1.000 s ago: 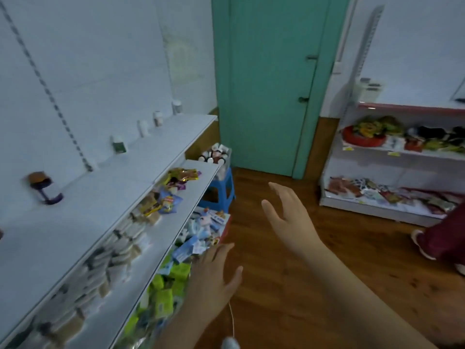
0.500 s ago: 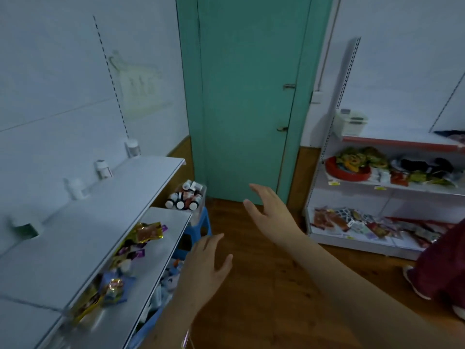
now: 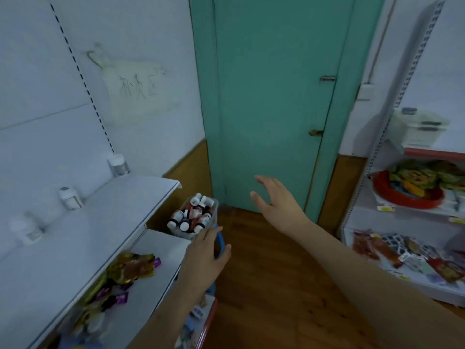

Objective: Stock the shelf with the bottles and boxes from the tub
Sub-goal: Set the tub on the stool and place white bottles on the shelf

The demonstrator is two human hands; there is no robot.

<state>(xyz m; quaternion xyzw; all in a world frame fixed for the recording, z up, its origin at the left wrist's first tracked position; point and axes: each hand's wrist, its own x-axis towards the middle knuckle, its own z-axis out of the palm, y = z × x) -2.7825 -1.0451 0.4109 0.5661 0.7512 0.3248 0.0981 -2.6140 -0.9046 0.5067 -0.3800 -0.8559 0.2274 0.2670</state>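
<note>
Faintly, wall paper (image 3: 141,89) shows handwritten characters, seemingly Chinese, unreadable.

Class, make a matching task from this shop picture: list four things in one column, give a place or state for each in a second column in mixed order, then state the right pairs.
Things
1. tub
2. white jars
3. red tray
4. left hand

Places or states
A. on the right-hand shelving, heaped with packets
B. open, fingers stretched toward the tub
C. in a row at the back of the top shelf, by the wall
D. by the green door, full of small bottles

Pairs: 1-D, 2-C, 3-A, 4-B
</note>
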